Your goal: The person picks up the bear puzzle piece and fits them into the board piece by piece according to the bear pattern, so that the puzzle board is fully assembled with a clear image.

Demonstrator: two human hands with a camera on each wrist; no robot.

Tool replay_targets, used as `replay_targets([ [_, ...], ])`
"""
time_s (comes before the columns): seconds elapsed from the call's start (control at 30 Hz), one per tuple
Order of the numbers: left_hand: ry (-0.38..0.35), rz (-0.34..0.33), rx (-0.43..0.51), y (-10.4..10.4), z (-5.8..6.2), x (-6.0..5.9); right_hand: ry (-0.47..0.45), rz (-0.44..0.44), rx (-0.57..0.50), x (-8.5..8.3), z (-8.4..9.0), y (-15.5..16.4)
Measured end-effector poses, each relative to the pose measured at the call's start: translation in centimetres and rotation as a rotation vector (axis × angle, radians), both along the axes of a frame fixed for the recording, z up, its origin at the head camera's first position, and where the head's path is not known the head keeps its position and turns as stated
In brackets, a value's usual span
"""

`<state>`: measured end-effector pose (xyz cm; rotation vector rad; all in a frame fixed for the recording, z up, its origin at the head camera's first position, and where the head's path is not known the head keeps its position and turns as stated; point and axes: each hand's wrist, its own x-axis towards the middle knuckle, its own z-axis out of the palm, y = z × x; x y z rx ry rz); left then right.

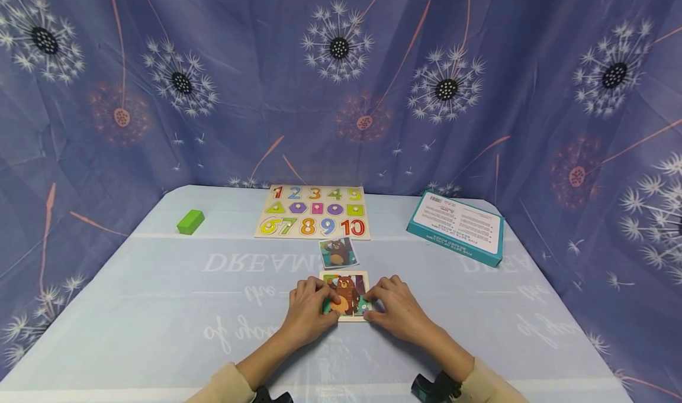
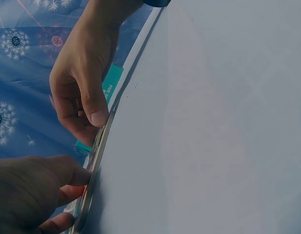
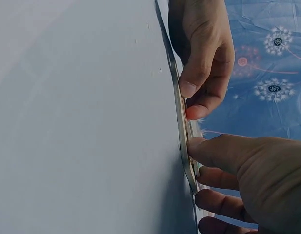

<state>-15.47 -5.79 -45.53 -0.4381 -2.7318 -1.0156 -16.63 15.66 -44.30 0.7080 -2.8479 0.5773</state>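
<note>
A small bear puzzle [image 1: 348, 290] in a pale wooden frame lies flat on the table in front of me. My left hand [image 1: 326, 300] grips its left edge with curled fingers, the thumb lying on the bear picture. On the lower right edge, my right hand [image 1: 373, 303] holds it with curled fingers too. The left wrist view shows the board's thin edge [image 2: 94, 163] with my left hand [image 2: 67, 187] below and my right hand [image 2: 94, 117] above, thumbs against it. The right wrist view shows the same edge [image 3: 183, 131] between my right hand [image 3: 199, 151] and left hand [image 3: 189, 100].
A bear picture card [image 1: 337, 252] lies just behind the puzzle. Farther back sits a number and shape board [image 1: 314, 212], with a green block [image 1: 190, 221] to its left and a teal box [image 1: 456, 227] to its right. A dandelion-print blue cloth hangs around the table [image 1: 160, 308].
</note>
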Motion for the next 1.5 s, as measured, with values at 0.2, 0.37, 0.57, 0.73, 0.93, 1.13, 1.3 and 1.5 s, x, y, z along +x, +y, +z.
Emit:
replay_targets([
  [0.2, -0.001, 0.002, -0.004, 0.0, 0.0, -0.1, 0.002, 0.006, 0.002, 0.0, 0.0, -0.1],
  [0.37, -0.001, -0.002, -0.007, 0.0, 0.1, 0.0, 0.002, 0.009, 0.009, 0.0, 0.1, -0.1],
  [0.57, 0.008, -0.01, -0.016, 0.0, 0.2, 0.1, 0.004, 0.012, 0.008, 0.1, 0.1, -0.2],
  [0.73, 0.025, -0.02, -0.023, 0.2, 0.3, 0.2, -0.001, 0.013, 0.016, 0.1, 0.1, -0.2],
  [0.93, 0.067, -0.051, -0.014, 1.2, 0.3, 0.2, 0.0, 0.007, 0.02, 0.1, 0.2, -0.2],
  [1.13, 0.105, -0.054, -0.008, 2.1, -0.1, 0.0, -0.013, 0.002, 0.022, 0.1, 0.2, -0.2],
  [1.3, 0.123, -0.044, -0.008, 2.5, -0.4, -0.1, -0.006, 0.001, 0.025, 0.1, 0.2, -0.2],
  [1.5, 0.147, -0.034, -0.01, 2.6, -0.5, -0.2, -0.007, -0.003, 0.023, 0.2, 0.1, -0.2],
])
